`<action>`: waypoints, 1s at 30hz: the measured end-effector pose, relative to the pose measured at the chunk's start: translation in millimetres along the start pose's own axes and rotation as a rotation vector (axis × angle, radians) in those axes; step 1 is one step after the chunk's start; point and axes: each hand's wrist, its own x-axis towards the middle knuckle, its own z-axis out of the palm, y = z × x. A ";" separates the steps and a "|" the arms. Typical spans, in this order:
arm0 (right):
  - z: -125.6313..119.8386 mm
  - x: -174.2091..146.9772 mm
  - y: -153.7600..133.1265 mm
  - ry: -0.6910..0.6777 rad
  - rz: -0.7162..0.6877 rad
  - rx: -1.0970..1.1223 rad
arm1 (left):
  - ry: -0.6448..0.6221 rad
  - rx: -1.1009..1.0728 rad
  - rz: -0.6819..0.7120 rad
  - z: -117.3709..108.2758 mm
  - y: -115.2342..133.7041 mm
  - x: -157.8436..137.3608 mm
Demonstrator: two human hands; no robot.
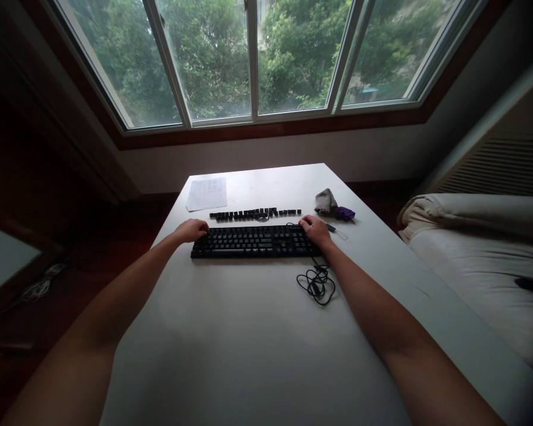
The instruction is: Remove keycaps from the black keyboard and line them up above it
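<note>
A black keyboard (257, 242) lies flat on the white table (231, 331), its long side facing me. My left hand (192, 230) is closed on its far left corner, the fingers partly hidden behind the edge. On the far right corner my right hand (314, 229) is closed too, fingertips bent over the back edge. Behind the keyboard stretches a row of loose black keycaps (244, 215), with a small dark ring-shaped thing (262, 218) among them. Just right of my right hand lies a wire tool with a dark handle (337, 231), like a keycap puller.
A coiled black cable (316, 285) lies in front of the keyboard's right end. Printed paper (206, 194) is at the far left of the table. A grey and purple cloth (331, 205) sits at the far right. A light-covered couch (475, 254) stands beyond the right edge.
</note>
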 end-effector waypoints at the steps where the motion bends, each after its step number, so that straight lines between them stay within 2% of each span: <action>1: 0.1 0.0 0.1 0.001 0.000 0.002 | 0.003 0.004 -0.002 -0.5 0.7 -0.2; 5: 1.2 0.4 1.1 0.007 -0.002 0.003 | 0.020 0.052 0.011 -3.5 6.9 -4.1; 12: 0.2 -0.1 0.1 -0.003 0.013 -0.002 | 0.070 0.266 0.102 -5.7 27.1 -12.5; 16: -0.5 -0.5 -1.9 0.001 0.017 -0.012 | 0.072 0.285 0.131 -6.4 27.0 -11.0; 22: 0.7 0.7 -0.5 0.001 0.013 -0.022 | 0.119 0.050 0.053 1.0 8.7 -3.6; 28: -0.1 -0.3 -1.4 -0.006 0.017 -0.015 | 0.297 -0.156 -0.119 33.0 -3.5 0.6; 30: -0.4 -0.7 -2.0 -0.008 0.020 -0.012 | 0.313 -0.281 -0.194 41.6 -6.6 -0.4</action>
